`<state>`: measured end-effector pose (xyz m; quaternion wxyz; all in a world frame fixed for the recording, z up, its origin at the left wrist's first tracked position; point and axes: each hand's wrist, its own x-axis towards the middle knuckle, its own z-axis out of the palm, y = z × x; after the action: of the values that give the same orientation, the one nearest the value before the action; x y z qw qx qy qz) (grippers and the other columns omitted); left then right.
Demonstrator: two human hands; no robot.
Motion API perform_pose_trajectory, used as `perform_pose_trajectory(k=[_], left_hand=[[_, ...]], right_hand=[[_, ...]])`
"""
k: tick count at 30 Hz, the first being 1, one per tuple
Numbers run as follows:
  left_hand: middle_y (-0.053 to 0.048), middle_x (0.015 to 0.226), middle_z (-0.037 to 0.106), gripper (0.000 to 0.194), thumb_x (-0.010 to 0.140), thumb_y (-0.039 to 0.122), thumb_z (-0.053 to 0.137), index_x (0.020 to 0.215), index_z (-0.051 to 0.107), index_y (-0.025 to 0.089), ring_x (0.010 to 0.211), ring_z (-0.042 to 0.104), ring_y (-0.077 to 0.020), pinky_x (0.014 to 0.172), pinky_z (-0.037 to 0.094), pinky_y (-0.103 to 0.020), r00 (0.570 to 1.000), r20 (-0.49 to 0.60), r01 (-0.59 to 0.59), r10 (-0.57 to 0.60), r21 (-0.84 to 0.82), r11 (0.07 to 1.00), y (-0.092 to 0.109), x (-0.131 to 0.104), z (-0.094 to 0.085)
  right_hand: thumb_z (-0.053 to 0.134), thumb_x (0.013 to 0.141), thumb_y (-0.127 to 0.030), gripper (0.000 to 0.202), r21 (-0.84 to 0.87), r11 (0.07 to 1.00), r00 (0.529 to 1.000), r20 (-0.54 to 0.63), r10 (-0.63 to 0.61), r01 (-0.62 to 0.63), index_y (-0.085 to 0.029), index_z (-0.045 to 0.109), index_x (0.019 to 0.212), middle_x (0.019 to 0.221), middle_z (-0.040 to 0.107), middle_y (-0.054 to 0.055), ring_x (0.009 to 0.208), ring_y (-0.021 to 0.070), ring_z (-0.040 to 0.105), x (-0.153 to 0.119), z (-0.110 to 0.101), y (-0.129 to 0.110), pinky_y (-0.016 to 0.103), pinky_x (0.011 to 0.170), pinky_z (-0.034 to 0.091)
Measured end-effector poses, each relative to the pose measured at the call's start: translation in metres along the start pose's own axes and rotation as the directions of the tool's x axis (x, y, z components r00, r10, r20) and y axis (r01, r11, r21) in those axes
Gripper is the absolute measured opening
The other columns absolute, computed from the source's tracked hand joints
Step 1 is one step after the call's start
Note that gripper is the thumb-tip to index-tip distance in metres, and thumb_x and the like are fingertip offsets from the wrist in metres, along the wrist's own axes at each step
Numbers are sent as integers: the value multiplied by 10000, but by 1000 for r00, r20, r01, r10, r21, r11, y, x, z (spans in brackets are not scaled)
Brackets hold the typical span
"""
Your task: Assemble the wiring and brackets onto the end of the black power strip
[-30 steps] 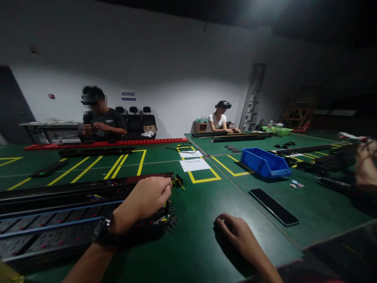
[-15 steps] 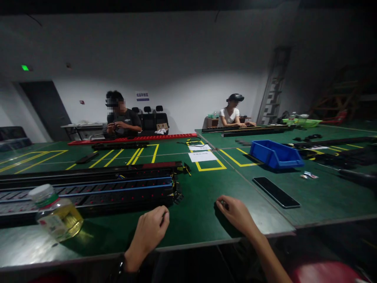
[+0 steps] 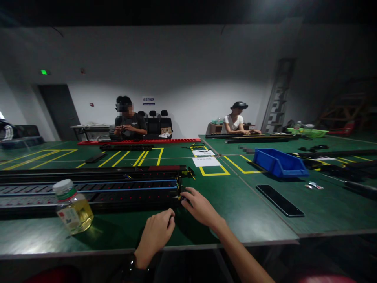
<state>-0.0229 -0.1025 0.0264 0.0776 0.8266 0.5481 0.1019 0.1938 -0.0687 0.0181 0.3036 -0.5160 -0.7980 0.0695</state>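
My right hand (image 3: 202, 207) is at the wired right end of a long black rail assembly (image 3: 132, 197) with blue strips and red dots. Its fingers are stretched forward and apart at the short loose wires (image 3: 179, 188); whether they touch them is hard to see. My left hand (image 3: 157, 231), with a dark band on the wrist, rests at the table's near edge. Its fingers are curled in, and nothing shows in them. To the left of that hand, a bottle of yellow liquid (image 3: 73, 210) with a white cap stands in front of the rail assembly.
On the green table (image 3: 247, 220) lie a phone (image 3: 279, 199), a blue bin (image 3: 278, 163), small packets (image 3: 314, 186) and white paper sheets (image 3: 206, 161). Across the table are two people, one in dark clothes (image 3: 137, 124) and one in white (image 3: 234, 124). A red rail (image 3: 141, 141) runs along the far side.
My right hand has moved left and forward from the bare tabletop to the wired end of the rail assembly. My left hand stays curled near the edge. The view has shifted slightly.
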Motion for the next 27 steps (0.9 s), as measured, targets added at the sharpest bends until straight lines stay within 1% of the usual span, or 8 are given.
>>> perform_pose_trajectory(k=[5,10,13,16,19,22,25,27], left_hand=[[-41,1046,799,211,1059,237,440,1089,646,270,981,771,-249,794,485,-323,1000,-11,-17,17,-27,999,-1,-1,1],[-45,1041,795,208,1062,238,434,1078,640,262,977,768,-245,795,480,-322,1000,-15,-25,25,-42,999,-2,-1,1],[-46,1031,793,207,1064,243,435,1068,642,259,966,768,-249,794,479,-323,999,-18,-31,30,-41,999,-2,-1,3],[-38,1016,794,202,1064,248,448,1057,650,260,953,768,-249,783,473,-317,1000,-24,-21,20,-38,999,-3,-1,5],[-27,1001,794,190,1058,242,466,1047,654,264,936,767,-243,762,460,-308,999,-39,-21,19,-44,999,-5,-1,8],[-20,990,793,184,1058,238,469,1049,650,267,914,765,-237,742,446,-304,998,-53,-39,36,-53,998,-7,-1,11],[-19,985,790,178,1060,240,471,1054,646,267,910,764,-240,738,444,-309,997,-59,-45,42,-47,998,-7,0,11],[-21,988,789,172,1059,238,476,1058,646,266,918,764,-243,744,448,-313,998,-56,-41,38,-38,998,-7,0,11]], right_hand=[[606,1029,-312,157,68,996,996,-72,60,-55,-260,715,1128,1428,662,119,1289,271,678,-46,-13,36,392,1070,547],[578,1018,-447,271,-35,980,956,-228,184,-197,-248,746,1094,1369,704,157,1191,315,725,-92,-44,101,448,1003,585],[526,1030,-481,366,-158,952,940,-262,218,-264,-233,767,1150,1403,698,181,1215,349,714,-102,-59,134,498,1034,568],[488,1041,-434,410,-262,922,946,-228,229,-286,-205,779,1217,1443,689,184,1264,354,690,-96,-65,151,500,1084,535],[504,1038,-382,400,-410,866,958,-90,272,-285,-199,784,1257,1426,710,165,1260,374,682,-79,-67,146,515,1057,529],[499,1056,-345,412,-467,845,948,42,314,-260,-194,735,1358,1350,752,161,1248,366,687,-54,-63,121,498,1029,526],[469,1087,-355,464,-397,905,976,82,199,-151,-202,639,1491,1427,708,154,1312,343,653,-21,-49,79,484,1077,494],[464,1095,-347,533,-323,945,990,116,81,-39,-208,506,1608,1518,642,150,1368,313,616,3,-34,50,457,1110,477]])
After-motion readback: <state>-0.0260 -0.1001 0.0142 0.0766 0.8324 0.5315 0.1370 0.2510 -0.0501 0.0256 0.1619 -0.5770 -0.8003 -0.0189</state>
